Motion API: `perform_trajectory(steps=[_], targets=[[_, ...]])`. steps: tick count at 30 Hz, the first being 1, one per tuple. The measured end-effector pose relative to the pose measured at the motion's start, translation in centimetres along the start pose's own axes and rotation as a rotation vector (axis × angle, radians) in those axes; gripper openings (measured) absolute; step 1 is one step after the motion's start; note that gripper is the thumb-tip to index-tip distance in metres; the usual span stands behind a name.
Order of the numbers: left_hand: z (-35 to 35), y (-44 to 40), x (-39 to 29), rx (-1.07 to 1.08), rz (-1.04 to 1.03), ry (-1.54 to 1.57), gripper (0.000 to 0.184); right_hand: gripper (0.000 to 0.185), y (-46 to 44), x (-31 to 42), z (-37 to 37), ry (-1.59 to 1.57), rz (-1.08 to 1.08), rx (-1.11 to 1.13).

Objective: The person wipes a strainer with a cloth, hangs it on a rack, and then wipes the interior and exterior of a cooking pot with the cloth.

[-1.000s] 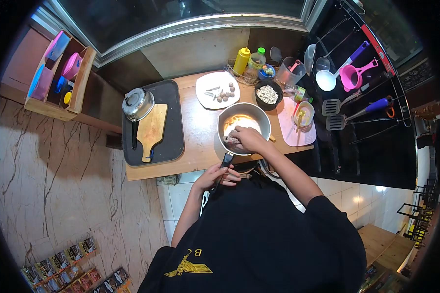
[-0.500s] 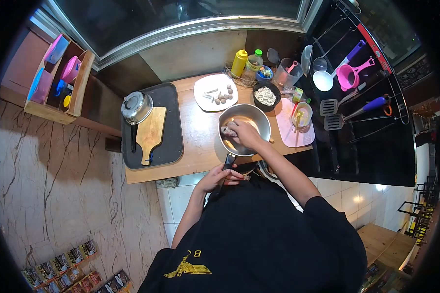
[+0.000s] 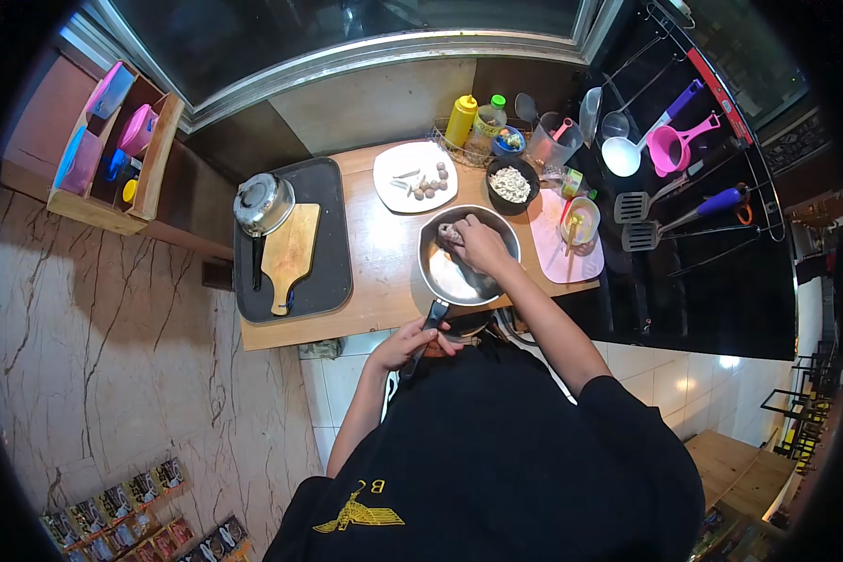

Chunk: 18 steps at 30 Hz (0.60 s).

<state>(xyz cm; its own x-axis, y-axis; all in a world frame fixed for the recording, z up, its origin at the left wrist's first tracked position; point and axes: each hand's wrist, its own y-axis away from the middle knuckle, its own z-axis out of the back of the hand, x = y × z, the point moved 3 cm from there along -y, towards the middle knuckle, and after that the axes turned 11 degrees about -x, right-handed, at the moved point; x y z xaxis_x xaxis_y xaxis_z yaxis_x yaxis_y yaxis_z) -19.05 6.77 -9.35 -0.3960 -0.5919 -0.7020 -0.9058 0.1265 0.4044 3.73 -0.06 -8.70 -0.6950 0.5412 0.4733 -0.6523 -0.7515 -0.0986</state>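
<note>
A metal saucepan (image 3: 440, 273) stands at the front edge of the wooden table, its black handle (image 3: 435, 316) pointing toward my body. My left hand (image 3: 408, 344) is closed around that handle. Inside the pan my right hand (image 3: 479, 245) grips a crumpled greyish cloth (image 3: 451, 235) against the upper inner wall. The pan's bottom looks shiny. Behind it lie a white plate (image 3: 389, 194) with small brown balls and pale strips, and a black bowl (image 3: 510, 184) of chopped white pieces.
At the left a dark tray (image 3: 325, 253) bears a lidded pot (image 3: 264, 203) and a wooden board (image 3: 292, 253). To the right are a pink board (image 3: 546, 245) with a cup (image 3: 581, 220), and hanging utensils (image 3: 641, 150). A yellow bottle (image 3: 460, 122) stands behind.
My right hand has moved the cloth from the pan's left side up to the far inner wall. The pan has shifted slightly; my left hand stays on its handle.
</note>
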Motion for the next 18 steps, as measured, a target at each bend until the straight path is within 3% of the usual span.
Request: perform_trajectory(steps=[3,7,9,13,18], targets=[[-0.3,0.0,-0.2,0.070,0.022,-0.030,0.030,0.028,0.1,0.4,-0.8,-0.036,-0.046,-0.033],[0.2,-0.2,0.0,0.052,0.042,-0.046,0.028,0.027,0.3,1.3,-2.2,-0.292,0.164,-0.007],[0.5,-0.3,0.2,0.041,0.045,-0.038,0.027,0.026,1.0,1.3,-3.1,-0.362,0.255,0.140],[1.0,-0.4,0.6,-0.020,-0.032,-0.028,0.026,0.030,1.1,0.9,-3.2,-0.261,0.332,0.406],[1.5,-0.8,1.8,-0.107,-0.040,-0.097,0.028,0.034,0.3,0.3,-2.4,-0.010,0.225,0.577]])
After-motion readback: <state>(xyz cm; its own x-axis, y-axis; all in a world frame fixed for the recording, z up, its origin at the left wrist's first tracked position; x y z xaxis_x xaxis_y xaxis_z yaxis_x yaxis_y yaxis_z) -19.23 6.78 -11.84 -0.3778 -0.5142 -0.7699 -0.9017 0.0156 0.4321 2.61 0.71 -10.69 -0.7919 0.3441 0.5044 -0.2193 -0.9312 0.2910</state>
